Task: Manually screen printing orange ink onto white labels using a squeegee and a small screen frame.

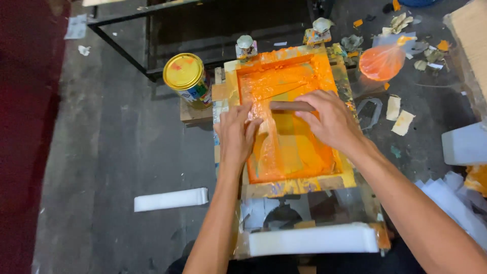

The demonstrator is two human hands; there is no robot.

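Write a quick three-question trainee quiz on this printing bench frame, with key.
1. True or false: both hands rest inside the orange-inked screen frame.
2. Which hand has its fingers on the brown squeegee handle? A) left hand B) right hand C) neither
3. Fill in: the tin with the yellow lid stands to the ____ of the frame in the head view.

Key:
1. True. Both hands lie on the inked mesh.
2. B. The right hand covers the handle's right end; the left hand lies flat on the mesh just below its left end.
3. Left, on a wooden block beside the frame.
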